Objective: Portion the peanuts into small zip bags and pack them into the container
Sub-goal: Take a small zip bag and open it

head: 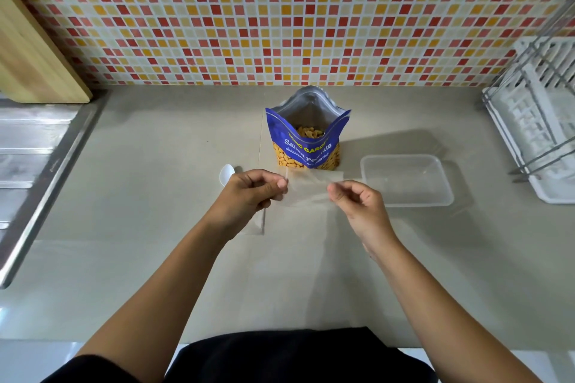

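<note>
A blue salted-peanut pouch [308, 140] stands open on the counter, peanuts visible inside. In front of it I hold a small clear zip bag [306, 188] between both hands, above the counter. My left hand [249, 196] pinches its left edge and my right hand [357, 202] pinches its right edge. A clear rectangular plastic container [407, 180] sits empty to the right of the pouch. A white plastic spoon [226, 173] lies partly hidden behind my left hand. More clear bags [259, 221] seem to lie flat under my left wrist.
A wooden cutting board [34, 50] leans against the tiled wall at the left. A steel sink drainboard [28, 149] runs along the left. A white dish rack [541, 121] with wire frame stands at the right.
</note>
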The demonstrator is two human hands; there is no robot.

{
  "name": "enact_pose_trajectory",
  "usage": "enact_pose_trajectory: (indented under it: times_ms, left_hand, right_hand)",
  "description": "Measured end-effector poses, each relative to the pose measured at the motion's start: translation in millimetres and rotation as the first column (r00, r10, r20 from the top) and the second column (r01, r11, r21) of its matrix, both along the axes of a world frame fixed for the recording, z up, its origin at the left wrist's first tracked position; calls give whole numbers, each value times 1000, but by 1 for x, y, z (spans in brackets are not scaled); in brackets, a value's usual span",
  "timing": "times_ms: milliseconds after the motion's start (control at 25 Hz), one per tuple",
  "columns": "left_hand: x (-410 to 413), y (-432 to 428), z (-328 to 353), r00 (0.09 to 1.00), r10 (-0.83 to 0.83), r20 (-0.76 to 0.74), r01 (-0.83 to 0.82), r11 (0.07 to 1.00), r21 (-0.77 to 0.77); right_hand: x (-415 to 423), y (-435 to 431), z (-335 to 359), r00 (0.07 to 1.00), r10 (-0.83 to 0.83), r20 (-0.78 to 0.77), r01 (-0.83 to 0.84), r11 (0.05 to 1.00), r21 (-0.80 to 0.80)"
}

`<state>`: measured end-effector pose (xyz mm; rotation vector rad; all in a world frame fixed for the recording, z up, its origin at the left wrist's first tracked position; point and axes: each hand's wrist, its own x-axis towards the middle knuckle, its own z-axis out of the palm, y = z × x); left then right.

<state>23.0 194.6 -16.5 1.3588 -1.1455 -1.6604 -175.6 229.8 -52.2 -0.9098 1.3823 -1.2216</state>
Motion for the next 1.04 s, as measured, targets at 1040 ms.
enact_pose_trajectory:
  times_ms: [1040]
  left_hand:
    - [-9, -7, 9, 946, 68, 316, -9, 983, -185]
  right_hand:
    - [-3, -6, 13, 998, -28, 51, 26, 999, 31]
